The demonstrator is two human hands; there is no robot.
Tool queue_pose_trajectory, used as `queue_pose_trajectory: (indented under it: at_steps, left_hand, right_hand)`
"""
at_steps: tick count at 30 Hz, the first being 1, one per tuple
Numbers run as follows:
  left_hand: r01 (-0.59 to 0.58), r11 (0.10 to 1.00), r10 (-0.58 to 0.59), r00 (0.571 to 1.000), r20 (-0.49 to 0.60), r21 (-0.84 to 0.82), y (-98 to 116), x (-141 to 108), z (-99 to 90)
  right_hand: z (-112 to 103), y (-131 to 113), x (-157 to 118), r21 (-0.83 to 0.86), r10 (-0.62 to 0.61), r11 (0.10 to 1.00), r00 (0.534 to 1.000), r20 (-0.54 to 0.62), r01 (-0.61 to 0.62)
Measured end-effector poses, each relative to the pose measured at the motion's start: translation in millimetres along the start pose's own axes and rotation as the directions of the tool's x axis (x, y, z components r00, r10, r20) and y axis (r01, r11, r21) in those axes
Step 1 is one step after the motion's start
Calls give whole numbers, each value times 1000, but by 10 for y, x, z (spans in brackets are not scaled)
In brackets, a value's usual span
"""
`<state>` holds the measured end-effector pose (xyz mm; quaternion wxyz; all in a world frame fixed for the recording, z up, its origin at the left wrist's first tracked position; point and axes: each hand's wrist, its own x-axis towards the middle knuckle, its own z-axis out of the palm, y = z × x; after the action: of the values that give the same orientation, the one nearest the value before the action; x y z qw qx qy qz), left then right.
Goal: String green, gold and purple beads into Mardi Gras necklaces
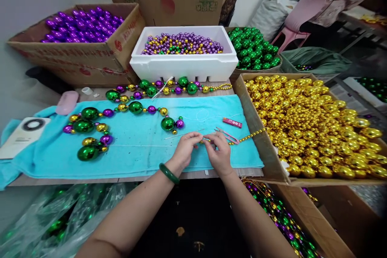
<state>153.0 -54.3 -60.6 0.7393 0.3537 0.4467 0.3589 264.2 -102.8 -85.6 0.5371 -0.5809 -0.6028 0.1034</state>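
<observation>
Left hand (188, 147) and right hand (219, 152), each grip pinched closed on the left end of the gold bead chain (255, 133), over the towel's (136, 163) near right, seemed best placed close together, white thread (145, 146) untangled, chain slack.

Before you, the bead garland (136, 107) lay in a loose, bent line on the blue towel (145, 165), its large green balls spaced among smaller shiny purple and gold ones, doubling back at the left and hooking down at the other end. A thin white thread (142, 146) ran nearly straight from its lower left end toward your fingers. You pinched the near end of a fine gold bead chain (255, 132), which slanted right to the carton's edge (262, 145).
</observation>
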Motion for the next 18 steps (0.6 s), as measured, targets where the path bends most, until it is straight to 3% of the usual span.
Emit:
queue_pose_trajectory:
  at_steps: [8, 12, 18]
  left_hand:
    - [83, 996, -83, 997, 9, -26, -4, 18, -42]
    - [-10, 994, 10, 1000, -2, 109, -27, 50, -88]
    - [-74, 945, 82, 997, -14, 320, -10, 33, -184]
  right_hand:
    - [-59, 28, 78, 38, 93, 995, 994, -54, -91]
    - [-101, 126, 95, -120, 215, 967, 973, -81, -224]
    - [-178, 218, 104, -375, 292, 894, 953, 77, -243]
